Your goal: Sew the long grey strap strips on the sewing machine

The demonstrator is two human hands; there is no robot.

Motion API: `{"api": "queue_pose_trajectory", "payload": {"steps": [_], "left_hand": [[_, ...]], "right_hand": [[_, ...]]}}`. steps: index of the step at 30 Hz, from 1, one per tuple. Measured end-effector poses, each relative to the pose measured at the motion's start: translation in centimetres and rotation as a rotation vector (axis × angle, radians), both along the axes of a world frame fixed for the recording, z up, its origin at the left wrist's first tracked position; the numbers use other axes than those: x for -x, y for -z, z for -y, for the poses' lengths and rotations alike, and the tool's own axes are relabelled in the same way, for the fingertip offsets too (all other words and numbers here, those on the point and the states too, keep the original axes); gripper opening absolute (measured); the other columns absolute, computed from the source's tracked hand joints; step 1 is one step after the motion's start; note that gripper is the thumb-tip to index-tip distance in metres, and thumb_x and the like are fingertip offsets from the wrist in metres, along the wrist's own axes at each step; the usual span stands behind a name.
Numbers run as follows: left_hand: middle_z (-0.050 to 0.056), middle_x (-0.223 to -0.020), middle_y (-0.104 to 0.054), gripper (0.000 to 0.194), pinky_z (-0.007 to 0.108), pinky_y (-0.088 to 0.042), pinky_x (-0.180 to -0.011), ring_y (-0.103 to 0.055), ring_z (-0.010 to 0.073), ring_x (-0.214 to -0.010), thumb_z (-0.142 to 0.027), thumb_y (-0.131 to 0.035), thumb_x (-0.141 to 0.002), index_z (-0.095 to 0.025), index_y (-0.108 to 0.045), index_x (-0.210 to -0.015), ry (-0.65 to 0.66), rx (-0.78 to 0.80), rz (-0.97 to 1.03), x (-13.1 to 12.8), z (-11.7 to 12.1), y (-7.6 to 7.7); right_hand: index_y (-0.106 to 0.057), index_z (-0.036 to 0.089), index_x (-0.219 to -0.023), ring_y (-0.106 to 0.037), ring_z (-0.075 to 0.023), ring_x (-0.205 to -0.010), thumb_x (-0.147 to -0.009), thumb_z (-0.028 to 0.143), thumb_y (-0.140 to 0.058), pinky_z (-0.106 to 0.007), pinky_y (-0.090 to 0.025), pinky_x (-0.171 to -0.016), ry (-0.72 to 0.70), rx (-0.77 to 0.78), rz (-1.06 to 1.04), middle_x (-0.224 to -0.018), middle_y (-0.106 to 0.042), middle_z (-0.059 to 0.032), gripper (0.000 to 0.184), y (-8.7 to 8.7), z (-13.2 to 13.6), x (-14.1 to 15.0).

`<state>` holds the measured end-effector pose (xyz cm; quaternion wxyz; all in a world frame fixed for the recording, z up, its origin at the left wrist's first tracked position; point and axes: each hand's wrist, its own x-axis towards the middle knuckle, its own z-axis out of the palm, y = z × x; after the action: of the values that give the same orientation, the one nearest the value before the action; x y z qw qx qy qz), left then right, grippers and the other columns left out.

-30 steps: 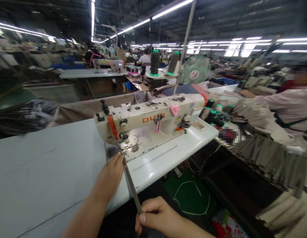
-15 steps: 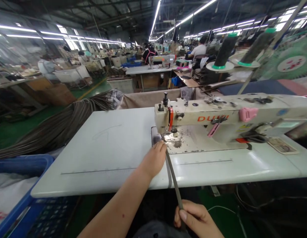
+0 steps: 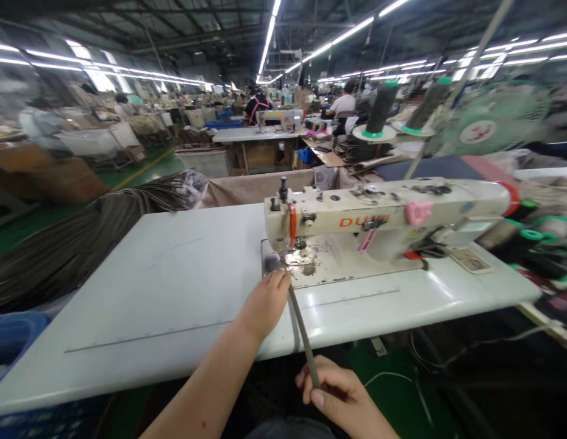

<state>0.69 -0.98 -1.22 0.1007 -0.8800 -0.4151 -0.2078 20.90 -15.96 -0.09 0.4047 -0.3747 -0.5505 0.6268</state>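
Note:
A narrow grey-brown fabric strip (image 3: 302,326) runs from the needle area of the sewing machine (image 3: 347,210) down over the table's front edge. Close to the presser foot, my left hand (image 3: 267,302) has its fingers closed on the strip's upper end, pressed down near the needle plate (image 3: 299,259). Below the table edge my right hand (image 3: 331,390) pinches the lower part of the strip between thumb and fingers. Between both hands the strip is stretched fairly straight. My left fingers hide the strip's end at the needle.
Long grey-brown strips (image 3: 59,256) lie heaped left of the white table (image 3: 174,274), above a blue crate (image 3: 18,335). Dark thread cones (image 3: 381,110) stand behind the machine, near a green fan (image 3: 498,119). Other people sit at machines farther back.
The view has turned to the right, so the machine appears farther left and more shows at its right end. Both hands keep hold of the strip, with little visible change in their grip.

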Motion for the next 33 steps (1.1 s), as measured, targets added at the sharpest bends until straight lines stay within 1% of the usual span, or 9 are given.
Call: {"api": "queue_pose_trajectory", "payload": {"steps": [2, 5, 7, 9, 11, 18, 26, 30, 33], "left_hand": [[0.014, -0.127, -0.069, 0.030, 0.041, -0.054, -0.111, -0.065, 0.0264, -0.124, -0.009, -0.046, -0.100, -0.013, -0.064, -0.124, 0.021, -0.034, -0.022, 0.2, 0.2, 0.3], [0.015, -0.127, -0.069, 0.035, 0.043, -0.055, -0.109, -0.064, 0.0290, -0.125, -0.008, -0.045, -0.099, -0.013, -0.067, -0.125, 0.048, -0.094, -0.041, 0.7, 0.1, 1.1], [0.016, -0.125, -0.070, 0.035, 0.044, -0.054, -0.108, -0.064, 0.0303, -0.125, -0.008, -0.044, -0.098, -0.012, -0.069, -0.121, 0.092, -0.128, -0.063, 0.9, -0.3, 1.5], [0.017, -0.125, -0.070, 0.034, 0.045, -0.054, -0.107, -0.064, 0.0310, -0.124, -0.007, -0.044, -0.097, -0.012, -0.071, -0.117, 0.121, -0.154, -0.090, 1.1, -0.4, 1.5], [0.017, -0.124, -0.070, 0.033, 0.044, -0.055, -0.105, -0.064, 0.0311, -0.123, -0.007, -0.044, -0.096, -0.012, -0.072, -0.113, 0.123, -0.167, -0.104, 1.1, -0.4, 1.3], [0.016, -0.122, -0.070, 0.030, 0.042, -0.055, -0.104, -0.065, 0.0297, -0.120, -0.011, -0.045, -0.098, -0.013, -0.073, -0.111, 0.124, -0.167, -0.070, 1.0, -0.5, 1.1], [0.018, -0.124, -0.069, 0.034, 0.047, -0.052, -0.109, -0.062, 0.0330, -0.124, -0.007, -0.044, -0.097, -0.009, -0.075, -0.111, 0.116, -0.202, -0.216, 1.2, -0.2, 1.2], [0.018, -0.125, -0.070, 0.037, 0.048, -0.053, -0.109, -0.063, 0.0324, -0.125, -0.005, -0.042, -0.096, -0.012, -0.076, -0.109, 0.120, -0.172, -0.199, 1.1, -0.1, 1.1], [0.016, -0.123, -0.070, 0.034, 0.045, -0.055, -0.108, -0.064, 0.0298, -0.123, -0.008, -0.044, -0.097, -0.015, -0.073, -0.112, 0.105, -0.161, -0.128, 0.9, -0.2, 0.9]], "right_hand": [[-0.081, 0.019, -0.084, -0.066, -0.0209, -0.084, -0.089, 0.054, -0.077, -0.032, -0.049, -0.079, 0.058, 0.028, 0.031, -0.086, -0.071, -0.0059, 0.035, -0.4, 0.0, 0.4], [-0.081, 0.016, -0.081, -0.060, -0.0169, -0.076, -0.083, 0.054, -0.082, -0.028, -0.044, -0.071, 0.207, 0.033, 0.173, -0.077, -0.067, -0.0030, 0.038, -0.6, -0.1, 1.2], [-0.080, 0.015, -0.079, -0.057, -0.0139, -0.066, -0.078, 0.059, -0.085, -0.026, -0.042, -0.064, 0.255, 0.138, 0.115, -0.070, -0.067, -0.0013, 0.045, -0.4, -0.4, 1.6], [-0.078, 0.014, -0.078, -0.057, -0.0122, -0.061, -0.072, 0.062, -0.088, -0.025, -0.042, -0.061, 0.249, 0.246, 0.003, -0.066, -0.067, -0.0005, 0.050, -0.2, -0.5, 1.9], [-0.078, 0.013, -0.078, -0.059, -0.0115, -0.060, -0.070, 0.063, -0.088, -0.024, -0.043, -0.062, 0.216, 0.299, -0.092, -0.065, -0.069, -0.0005, 0.052, 0.0, -0.5, 2.1], [-0.080, 0.012, -0.079, -0.064, -0.0119, -0.061, -0.077, 0.061, -0.085, -0.024, -0.048, -0.064, 0.121, 0.331, -0.229, -0.067, -0.071, -0.0023, 0.050, 0.0, 0.0, 1.6], [-0.081, 0.011, -0.080, -0.065, -0.0116, -0.064, -0.080, 0.058, -0.084, -0.024, -0.048, -0.066, 0.107, 0.339, -0.245, -0.069, -0.071, -0.0034, 0.048, 0.1, 0.6, 1.4], [-0.082, 0.011, -0.080, -0.063, -0.0114, -0.063, -0.082, 0.058, -0.082, -0.024, -0.047, -0.065, 0.094, 0.314, -0.222, -0.068, -0.070, -0.0028, 0.047, -0.3, 0.7, 1.3], [-0.083, 0.012, -0.080, -0.063, -0.0123, -0.064, -0.082, 0.059, -0.081, -0.025, -0.047, -0.066, 0.090, 0.299, -0.202, -0.067, -0.069, -0.0023, 0.047, -0.5, 0.7, 1.2]]}}
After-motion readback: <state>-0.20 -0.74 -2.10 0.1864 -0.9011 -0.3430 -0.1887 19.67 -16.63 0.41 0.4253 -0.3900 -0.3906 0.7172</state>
